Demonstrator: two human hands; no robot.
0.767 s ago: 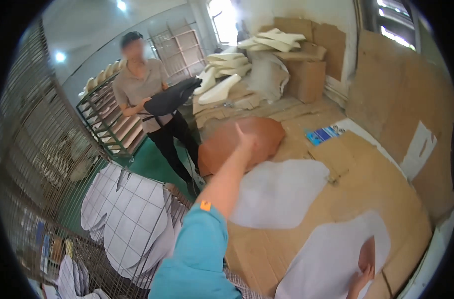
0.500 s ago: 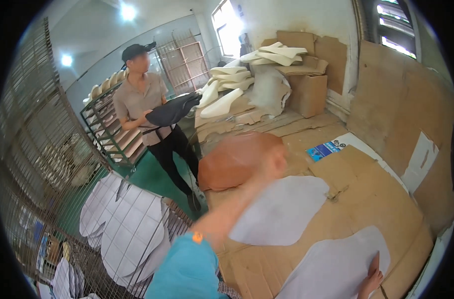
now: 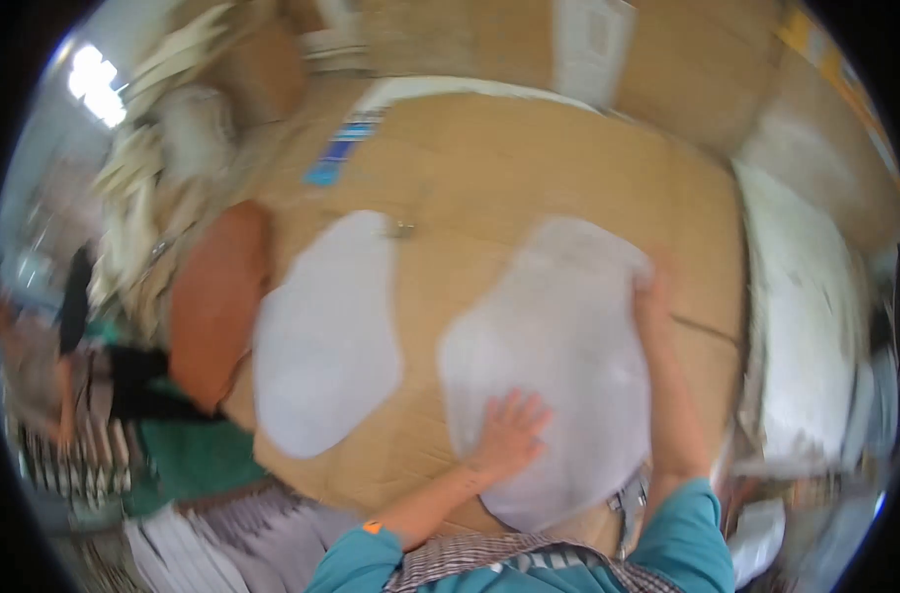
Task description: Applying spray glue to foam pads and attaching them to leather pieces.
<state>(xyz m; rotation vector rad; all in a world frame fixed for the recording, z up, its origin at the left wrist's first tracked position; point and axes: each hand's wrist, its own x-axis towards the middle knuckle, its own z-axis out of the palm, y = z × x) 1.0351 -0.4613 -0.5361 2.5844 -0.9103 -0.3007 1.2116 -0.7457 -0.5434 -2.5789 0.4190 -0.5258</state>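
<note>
A pale grey sheet cut in a rounded, waisted shape (image 3: 578, 326) lies in front of me on the cardboard-covered table. My left hand (image 3: 511, 435) rests on its lower left part, palm down with fingers spread. At its upper right edge is my right hand (image 3: 653, 296), blurred, with the fingers closed at the rim and seemingly gripping it. To the left lies a second pale grey sheet (image 3: 326, 336) of similar shape, apart from the first. A brown sheet, leather-like (image 3: 222, 301), sits beyond it at the table's left edge.
Cardboard (image 3: 529, 168) covers the table and stands upright behind it. A blue printed strip (image 3: 336, 153) lies toward the back left. White curved pieces (image 3: 128, 198) are heaped at the far left. A co-worker in dark trousers (image 3: 143, 381) stands at left. A white stack (image 3: 806, 336) is at right.
My view has swung right and down. My left hand has left the area of the brown sheet and now lies on the nearer grey sheet. My right hand stays at that sheet's edge.
</note>
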